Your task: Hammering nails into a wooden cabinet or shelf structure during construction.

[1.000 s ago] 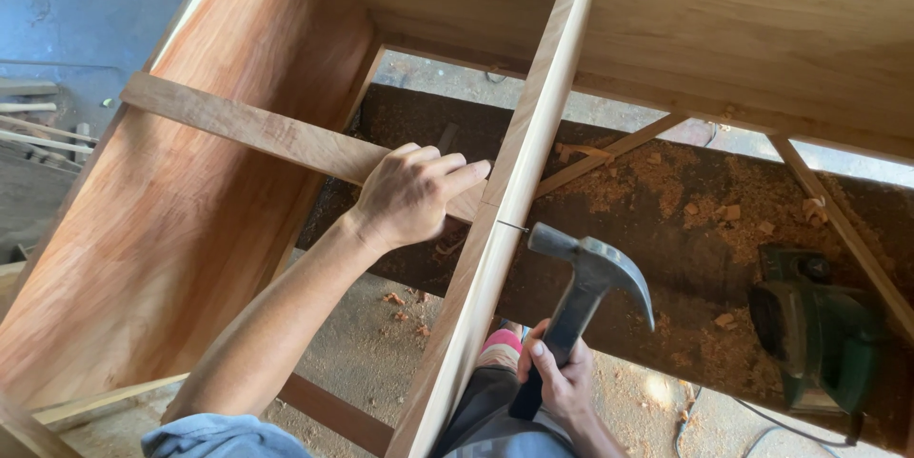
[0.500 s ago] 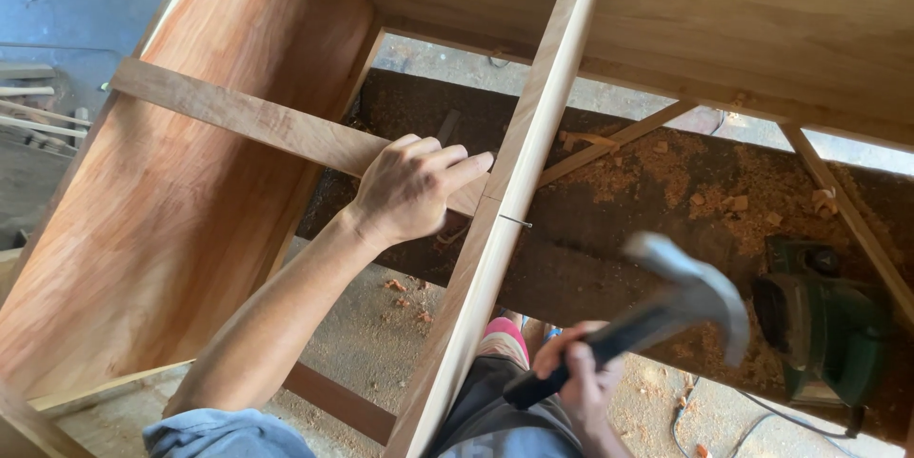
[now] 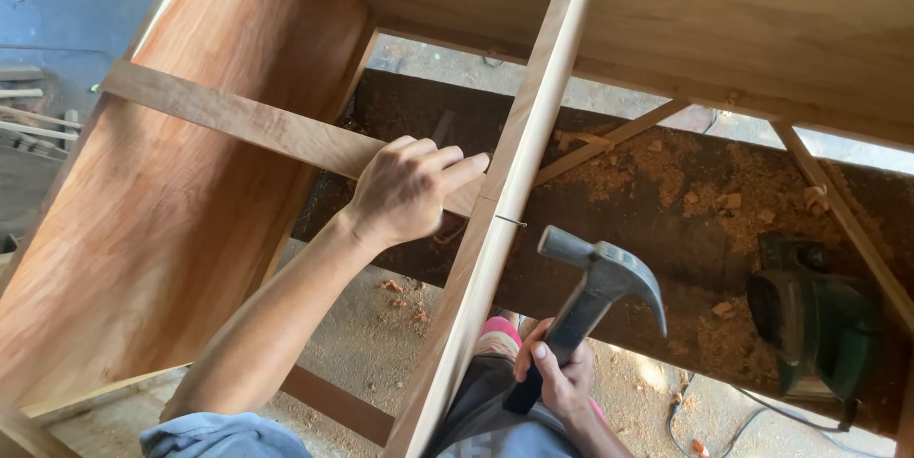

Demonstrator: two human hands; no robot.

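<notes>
- The left hand stays where it was, fingers spread over the cross rail and pressed against the upright board, steadying the joint.
- A nail sticks part-way out of that board's side.
- The hammer, swung back and blurred half a second ago, is now forward again, its head just short of the nail; the driving looks unfinished.
- The right hand is wrapped tight around the handle.
- Below lies a sawdust-strewn floor; a green power tool sits at right.
</notes>
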